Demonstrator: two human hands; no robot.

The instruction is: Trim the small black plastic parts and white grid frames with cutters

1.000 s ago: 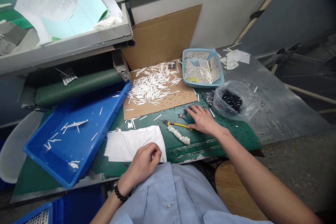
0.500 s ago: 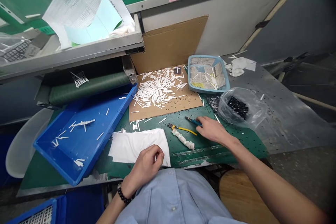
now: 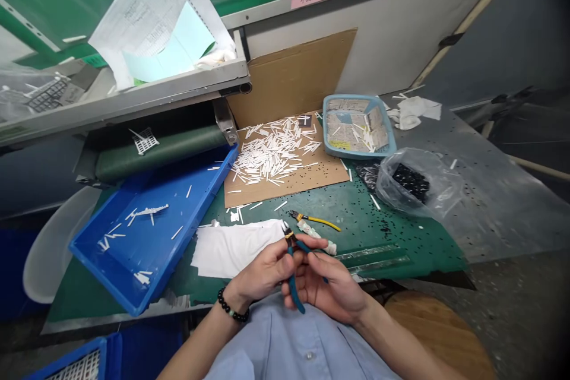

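Note:
My right hand (image 3: pixel 327 285) grips a pair of teal-handled cutters (image 3: pixel 294 276) close to my body, jaws pointing up and away. My left hand (image 3: pixel 265 270) meets it at the cutter head, fingers pinched there; whether it pinches a small part is hidden. Just beyond the hands lie a second tool with yellow handles (image 3: pixel 314 219) and a white wrapped piece (image 3: pixel 317 236) on the green mat (image 3: pixel 383 231). A white cloth (image 3: pixel 227 246) lies left of the hands.
A cardboard sheet (image 3: pixel 303 181) carries a pile of white plastic sticks (image 3: pixel 274 151). A blue tray (image 3: pixel 155 237) with a few white parts sits left. A light-blue basket (image 3: pixel 358 151) and a clear bag of black parts (image 3: pixel 412 181) stand right. A metal shelf with papers (image 3: pixel 160 41) overhangs.
My right hand picked the teal cutters up from the mat and drew them back toward my body. My left hand rose off the cloth to meet the cutter head.

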